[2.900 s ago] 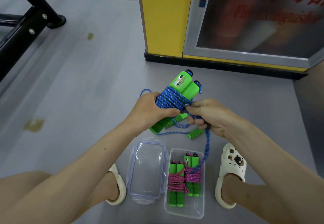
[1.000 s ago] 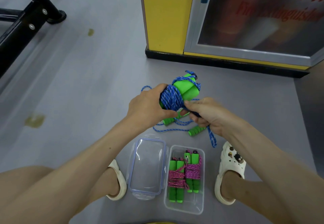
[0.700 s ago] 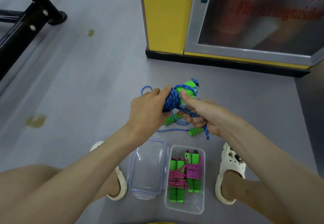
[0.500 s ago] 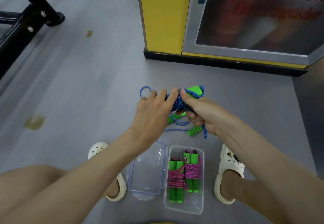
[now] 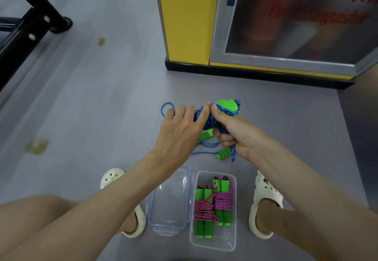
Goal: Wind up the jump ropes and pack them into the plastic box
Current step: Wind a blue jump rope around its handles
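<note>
A blue jump rope [image 5: 206,120] is wound round its bright green handles [image 5: 227,105] and held above the floor. My right hand [image 5: 237,136] grips this bundle, thumb pressed on the top windings, and a short rope end hangs from the fist. My left hand [image 5: 180,130] lies over the bundle's left side with fingers straight and spread, the index tip touching the rope. A second blue rope with green handles [image 5: 223,155] lies loose on the floor beneath. The clear plastic box [image 5: 212,243] stands open between my feet and holds two wound pink ropes [image 5: 204,209].
The box's clear lid [image 5: 169,199] lies just left of it. My white sandals [image 5: 263,195] flank both. A yellow cabinet [image 5: 186,15] with a glass door stands ahead, and a black metal frame [image 5: 24,29] crosses the far left. Grey floor lies all round.
The bundle has tipped away and come lower. My left hand has let go of its grip and spread its fingers over the rope. My right thumb has moved onto the top windings.
</note>
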